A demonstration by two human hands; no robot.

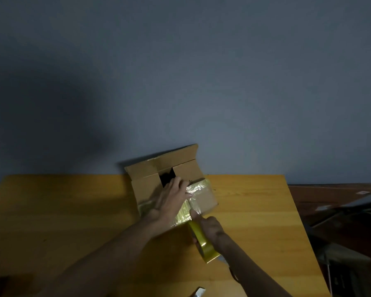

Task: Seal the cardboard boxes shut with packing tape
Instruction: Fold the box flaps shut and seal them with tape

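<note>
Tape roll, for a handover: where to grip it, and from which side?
Grip the tape roll across its flat sides, coming from the near right, as the right hand does. The roll is on edge, yellow band up. Its strip runs off the far end onto the cardboard box under the left hand, so that end should probably stay free.

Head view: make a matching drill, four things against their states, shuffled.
Things:
1 left hand
2 right hand
3 tape roll
4 box

States:
A far flaps open
B yellow
C flat on the box top
D grips the tape roll

Pairs: 1-C, 2-D, 3-B, 4-A
</note>
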